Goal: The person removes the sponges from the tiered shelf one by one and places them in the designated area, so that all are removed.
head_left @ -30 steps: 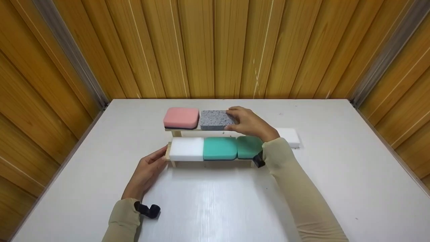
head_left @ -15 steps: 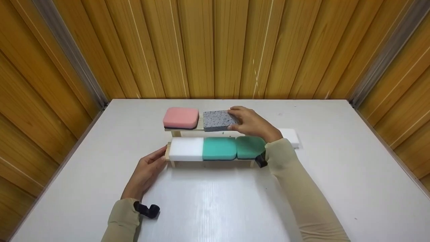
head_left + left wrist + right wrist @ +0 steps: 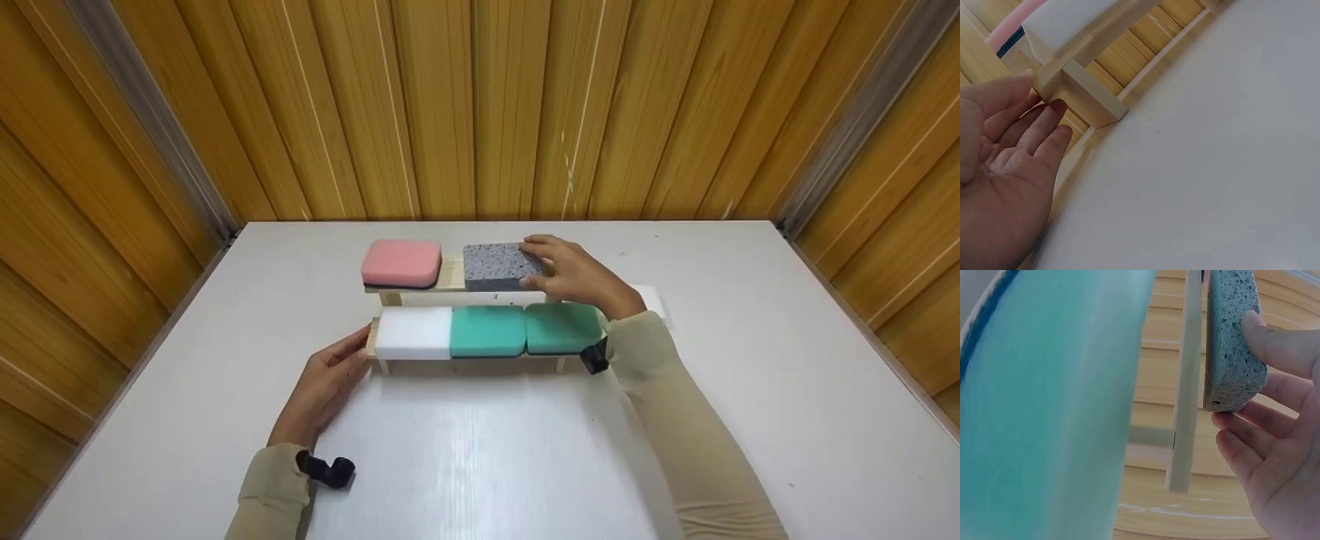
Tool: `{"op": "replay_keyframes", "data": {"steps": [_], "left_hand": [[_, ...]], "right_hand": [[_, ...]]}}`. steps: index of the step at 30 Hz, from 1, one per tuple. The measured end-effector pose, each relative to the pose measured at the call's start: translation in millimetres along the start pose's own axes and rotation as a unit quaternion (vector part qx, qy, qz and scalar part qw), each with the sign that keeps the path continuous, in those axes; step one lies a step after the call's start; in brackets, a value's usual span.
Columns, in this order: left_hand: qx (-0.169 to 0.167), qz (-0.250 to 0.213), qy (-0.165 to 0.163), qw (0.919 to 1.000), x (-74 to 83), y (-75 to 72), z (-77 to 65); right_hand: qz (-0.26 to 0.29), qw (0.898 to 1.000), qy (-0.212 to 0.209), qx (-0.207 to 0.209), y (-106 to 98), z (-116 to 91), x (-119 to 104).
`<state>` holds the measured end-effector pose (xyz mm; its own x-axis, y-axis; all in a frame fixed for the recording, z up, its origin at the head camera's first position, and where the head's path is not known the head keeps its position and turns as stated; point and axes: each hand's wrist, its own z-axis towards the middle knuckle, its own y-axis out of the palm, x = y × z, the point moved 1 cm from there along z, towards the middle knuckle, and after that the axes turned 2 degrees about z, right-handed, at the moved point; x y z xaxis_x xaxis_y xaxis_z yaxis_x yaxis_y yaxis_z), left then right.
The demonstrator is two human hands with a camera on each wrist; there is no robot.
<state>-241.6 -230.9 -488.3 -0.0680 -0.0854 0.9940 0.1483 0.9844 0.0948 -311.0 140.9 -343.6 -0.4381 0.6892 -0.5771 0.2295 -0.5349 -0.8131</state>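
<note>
A two-tier wooden rack [image 3: 452, 274] stands on the white table. My left hand [image 3: 326, 386] holds the left end of its lower shelf, thumb and fingertips at the wood in the left wrist view. On the upper shelf, my right hand [image 3: 585, 279] pinches the right end of a grey speckled sponge [image 3: 498, 267], thumb in front and fingers behind. Left of it, across a gap of bare wood, lies a pink sponge [image 3: 402, 262] with a dark underside. The lower shelf carries a white sponge [image 3: 413, 332] and two green sponges [image 3: 487, 331] side by side.
Behind the right wrist, a white block [image 3: 651, 301] lies on the table [image 3: 465, 457], partly hidden. Wood-patterned panels [image 3: 435, 112] rise behind the table and at both sides. The right forearm passes close to the right green sponge.
The right hand has slid the grey sponge to the right along the upper shelf, widening the gap to the pink sponge. The left hand has stayed at the rack's end.
</note>
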Motion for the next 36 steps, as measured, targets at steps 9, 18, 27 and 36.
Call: {"op": "replay_keyframes", "data": {"steps": [9,18,27,36], "left_hand": [[0.005,0.005,-0.008,0.9999,0.2,0.6,0.7],[0.012,0.013,-0.014,0.9998,0.5,1.1,-0.5],[0.013,0.004,-0.016,0.9998,-0.6,0.8,0.0],[0.007,-0.005,-0.005,0.9999,-1.5,-0.1,0.5]], "right_hand": [[0.004,1.0,-0.003,0.008,-9,-10,12],[-0.001,1.0,0.001,0.02,-19,-21,25],[-0.004,0.999,0.007,0.033,-28,-33,41],[-0.011,0.999,0.003,0.05,-34,-44,59]]}}
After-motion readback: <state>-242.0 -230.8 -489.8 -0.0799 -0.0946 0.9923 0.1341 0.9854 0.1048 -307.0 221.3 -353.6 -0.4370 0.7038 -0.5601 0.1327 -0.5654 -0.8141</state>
